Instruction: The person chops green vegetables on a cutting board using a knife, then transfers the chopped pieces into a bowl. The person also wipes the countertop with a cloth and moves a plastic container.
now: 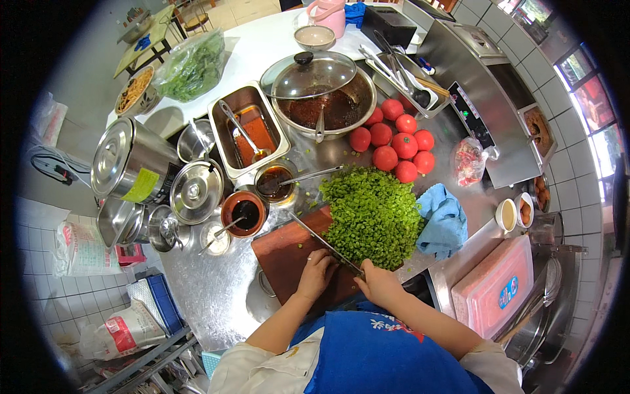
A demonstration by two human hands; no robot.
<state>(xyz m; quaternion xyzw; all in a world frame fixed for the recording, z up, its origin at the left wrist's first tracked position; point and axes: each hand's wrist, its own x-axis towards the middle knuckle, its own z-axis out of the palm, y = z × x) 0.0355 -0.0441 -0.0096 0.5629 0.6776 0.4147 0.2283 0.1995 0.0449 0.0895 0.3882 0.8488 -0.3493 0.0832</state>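
Observation:
A large heap of finely chopped green vegetable (pixel 372 216) covers the far right part of a reddish-brown wooden cutting board (pixel 280 253) and spreads past its edge. My right hand (pixel 381 283) grips the handle end of a kitchen knife (pixel 320 237). Its blade runs diagonally to the upper left, along the near side of the heap, seen almost edge-on. Close against the near side of the blade is my left hand (pixel 316 273), low over the board with bent fingers. Whether those fingertips touch the blade or hold anything is hidden.
Right of the heap lies a blue cloth (pixel 442 221); tomatoes (pixel 403 145) sit behind it. A steel bowl of dark red sauce (pixel 320 113) carries a glass lid (pixel 310 74). Leftward stand a pan of red oil (pixel 253 133), a brown sauce bowl (pixel 244 214) and a steel pot (pixel 135 160).

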